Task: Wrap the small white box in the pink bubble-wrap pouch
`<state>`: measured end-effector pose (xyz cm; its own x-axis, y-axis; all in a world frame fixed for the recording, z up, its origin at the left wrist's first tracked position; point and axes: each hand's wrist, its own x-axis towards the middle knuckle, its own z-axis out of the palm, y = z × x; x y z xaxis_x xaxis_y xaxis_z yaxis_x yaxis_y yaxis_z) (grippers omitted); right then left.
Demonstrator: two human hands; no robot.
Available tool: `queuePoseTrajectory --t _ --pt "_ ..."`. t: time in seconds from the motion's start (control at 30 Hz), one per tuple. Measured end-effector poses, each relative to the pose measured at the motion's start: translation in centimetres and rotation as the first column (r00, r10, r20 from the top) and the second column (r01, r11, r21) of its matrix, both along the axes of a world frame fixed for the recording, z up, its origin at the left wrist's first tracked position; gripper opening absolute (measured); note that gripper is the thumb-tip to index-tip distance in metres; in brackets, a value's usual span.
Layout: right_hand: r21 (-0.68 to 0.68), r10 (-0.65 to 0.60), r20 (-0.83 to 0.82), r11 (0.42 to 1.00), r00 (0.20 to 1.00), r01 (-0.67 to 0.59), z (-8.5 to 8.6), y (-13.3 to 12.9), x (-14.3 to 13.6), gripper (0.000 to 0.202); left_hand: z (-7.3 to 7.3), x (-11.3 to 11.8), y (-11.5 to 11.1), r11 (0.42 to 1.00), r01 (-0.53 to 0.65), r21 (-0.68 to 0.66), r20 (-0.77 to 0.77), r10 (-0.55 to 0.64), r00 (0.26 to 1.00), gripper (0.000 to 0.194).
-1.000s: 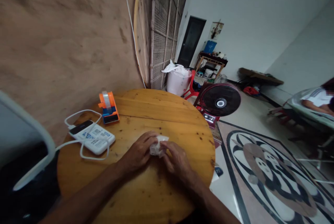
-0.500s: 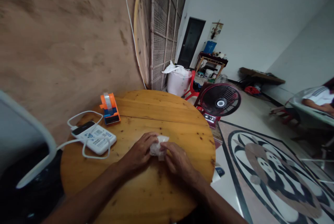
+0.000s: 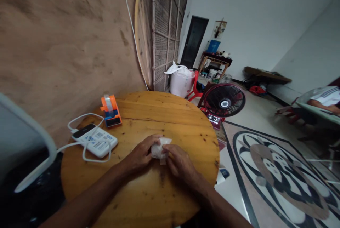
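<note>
Over the middle of the round wooden table, a small crumpled wrap of clear plastic is held between both hands. My left hand grips its left side, fingers curled round the edge. On the right side, my right hand pinches the plastic between thumb and fingers. A short strip of the plastic sticks out below. What is inside the wrap, if anything, cannot be made out.
On the table's left lie a white power bank with a looped white cable and an orange and blue tape dispenser. A dark red fan stands beyond the right edge. A person sits at the far right.
Both hands stay on the plastic, with the right fingers shifted slightly. The whole view has moved a little.
</note>
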<state>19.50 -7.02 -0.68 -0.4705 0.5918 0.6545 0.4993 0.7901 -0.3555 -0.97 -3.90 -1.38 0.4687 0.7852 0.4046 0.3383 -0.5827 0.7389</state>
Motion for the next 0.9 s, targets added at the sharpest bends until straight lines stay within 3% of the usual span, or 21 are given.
queuePoseTrajectory --t 0.23,0.4,0.53,0.67,0.8,0.9 --pt "-0.023 0.006 0.031 1.000 1.000 -0.006 -0.4 0.2 0.3 0.047 -0.5 -0.2 0.3 1.000 0.011 0.006 0.023 -0.011 1.000 0.024" --pt "-0.054 0.041 0.047 0.998 0.998 -0.038 0.6 0.3 0.4 0.049 0.2 -0.2 0.1 0.999 0.002 -0.032 0.076 0.001 0.997 0.018" --pt "-0.173 0.015 0.017 0.985 1.000 -0.011 2.0 0.3 0.3 0.046 1.1 -0.4 -0.1 0.991 -0.024 -0.133 0.138 0.043 0.989 0.023" --pt "-0.270 -0.002 0.005 0.963 1.000 0.003 2.5 0.6 0.1 0.060 1.9 -0.6 -0.1 0.954 -0.057 -0.295 0.146 0.104 0.984 0.024" --pt "-0.367 0.027 -0.004 0.930 1.000 -0.027 1.9 1.1 -0.4 0.081 2.5 -0.8 -0.2 0.922 -0.069 -0.381 0.155 0.137 0.978 0.024" --pt "-0.470 -0.023 -0.104 0.882 0.994 -0.028 0.9 1.6 -1.0 0.082 2.8 -1.1 -0.2 0.929 -0.066 -0.363 0.127 0.119 0.985 0.029"
